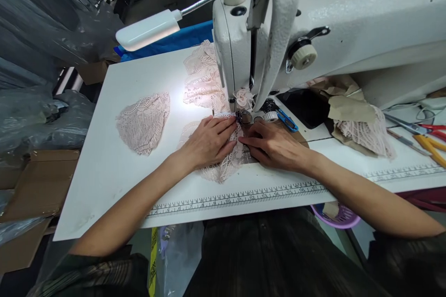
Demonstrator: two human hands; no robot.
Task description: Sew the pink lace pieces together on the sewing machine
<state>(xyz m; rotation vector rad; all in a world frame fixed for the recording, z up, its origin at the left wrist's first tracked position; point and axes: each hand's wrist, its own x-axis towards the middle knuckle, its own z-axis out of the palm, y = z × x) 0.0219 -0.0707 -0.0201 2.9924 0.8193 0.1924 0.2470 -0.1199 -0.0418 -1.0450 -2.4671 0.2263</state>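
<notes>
Pale pink lace fabric (pixel 219 172) lies on the white table beneath the presser foot area of a sewing machine (pixel 348 23). My left hand (pixel 209 141) rests flat on this lace, left of the presser foot (pixel 241 117), with fingers stretched out. On the right edge of the lace, my right hand (pixel 278 145) has its fingers curled in, the index fingertip and thumb at the fabric; part of the grip is hidden. A fabric rose (pixel 244 98) sits on the machine above the needle area. Another lace piece (pixel 204 76) spreads behind the needle.
A separate lace cup-shaped piece (pixel 144 123) lies at left under a lamp (pixel 149 30). Blue thread snips (pixel 287 119) sit right of the foot. Farther right are brown paper with lace (pixel 364 130) and orange-handled pliers (pixel 432 148). A ruler strip (pixel 237 202) lines the front edge.
</notes>
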